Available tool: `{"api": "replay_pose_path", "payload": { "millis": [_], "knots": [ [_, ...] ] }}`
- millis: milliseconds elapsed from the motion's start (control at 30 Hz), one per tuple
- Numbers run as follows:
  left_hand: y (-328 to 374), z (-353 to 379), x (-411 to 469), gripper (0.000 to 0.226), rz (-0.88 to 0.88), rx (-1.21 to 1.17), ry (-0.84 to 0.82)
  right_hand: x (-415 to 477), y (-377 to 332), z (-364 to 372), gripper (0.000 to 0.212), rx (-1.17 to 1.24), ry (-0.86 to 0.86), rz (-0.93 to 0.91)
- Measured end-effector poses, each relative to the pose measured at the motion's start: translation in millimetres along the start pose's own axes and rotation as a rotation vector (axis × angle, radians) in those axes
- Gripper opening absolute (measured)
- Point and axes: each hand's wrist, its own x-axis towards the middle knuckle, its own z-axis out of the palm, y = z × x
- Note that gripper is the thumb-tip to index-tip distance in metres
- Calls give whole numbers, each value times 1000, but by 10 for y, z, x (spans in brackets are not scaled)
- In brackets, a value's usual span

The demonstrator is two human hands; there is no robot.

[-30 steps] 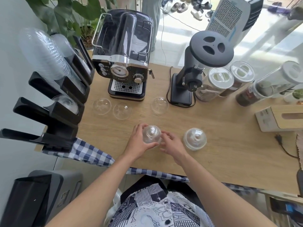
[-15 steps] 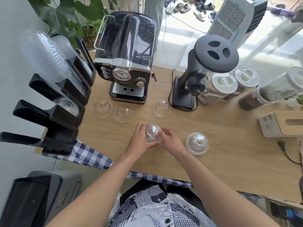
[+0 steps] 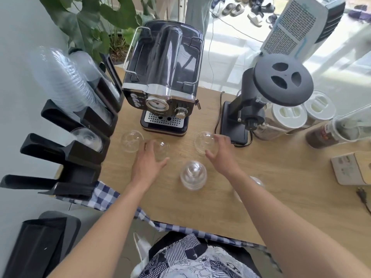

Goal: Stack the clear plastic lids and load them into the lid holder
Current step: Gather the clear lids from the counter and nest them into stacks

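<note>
Hovering left grip (image 3: pixel 148 163): fingers apart, spread over the middle dome lid (image 3: pixel 163 147), holding nothing.
Right grip (image 3: pixel 220 151): fingers apart, cupped around the right rim of the right dome lid (image 3: pixel 202 140); contact unclear.
Stacked lids (image 3: pixel 193 175): upright on the surface (image 3: pixel 281 197), between both wrists, nearer than the single lids.
Lid holder (image 3: pixel 80 155): left edge, black, partly filled.
Espresso machine (image 3: pixel 163 77): far side.

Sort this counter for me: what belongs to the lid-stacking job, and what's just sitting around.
Part of the job:
- stacked dome lids
- loose dome lids
- black lid holder

Just lying about:
- espresso machine
- coffee grinder
- lidded canisters
- tissue box
- plant
</note>
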Motion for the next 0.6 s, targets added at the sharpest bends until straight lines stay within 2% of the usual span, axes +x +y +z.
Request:
{"api": "replay_pose_path", "payload": {
  "millis": [200,400,600],
  "knots": [
    [-143,-36,235,99,-37,69,-93,246,5,55,81,-181,-72,-27],
    [-101,27,164,85,-49,96,-120,260,22,170,82,-241,-79,6],
    [-44,109,95,90,-26,126,-128,150,-7,130,89,-164,-40,48]
  ]
}}
